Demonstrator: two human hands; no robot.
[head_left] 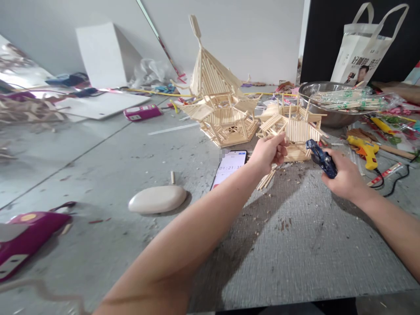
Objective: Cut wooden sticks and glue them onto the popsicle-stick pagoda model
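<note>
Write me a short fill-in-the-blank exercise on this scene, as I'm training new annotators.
1. The right hand grips a dark ____ tool.
2. The hand nearer the phone is the ____ one.
3. The glue gun is coloured ____.
4. In the picture, the metal bowl sits to the ____ of the taller wooden model.

Missing words: blue; left; yellow; right

Gray tabletop (269,253) with phone (229,168), white case (157,199), 2 stick pavilions (226,118).
</note>
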